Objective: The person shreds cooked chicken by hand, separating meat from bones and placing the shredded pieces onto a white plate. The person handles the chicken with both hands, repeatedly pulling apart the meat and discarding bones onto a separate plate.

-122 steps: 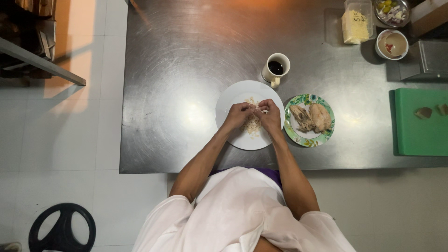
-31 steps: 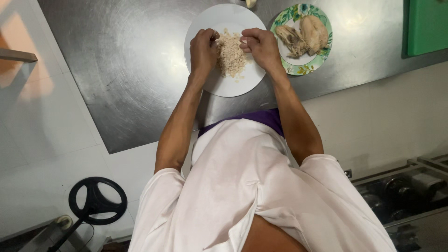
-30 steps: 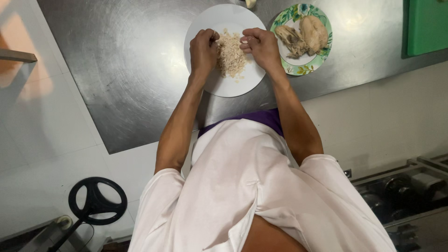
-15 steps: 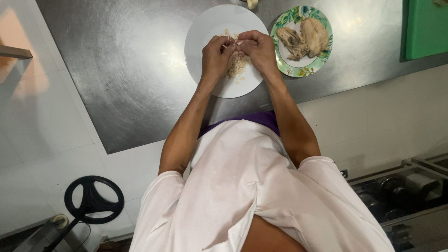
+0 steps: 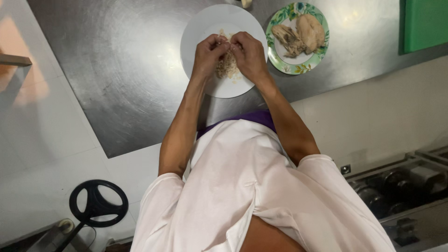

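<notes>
A white plate [image 5: 200, 28] lies on the steel table, with a small heap of shredded chicken [image 5: 226, 67] on it. My left hand [image 5: 207, 53] and my right hand [image 5: 249, 53] meet over the heap, fingertips pinched together on a piece of chicken between them. To the right of the white plate stands a green-rimmed flowered plate [image 5: 280, 63] that carries whole cooked chicken pieces [image 5: 301, 32].
The steel table [image 5: 116, 70] ends near my body. A green cutting board [image 5: 427, 23] lies at the far right. A black wheel-shaped stool base [image 5: 98, 203] stands on the white floor at lower left. A stove with burners [image 5: 401, 184] sits at lower right.
My hands, apart on either side of the heap a second ago, have come together over it. The view has tilted since four seconds ago, and the cup and bowls have left the frame.
</notes>
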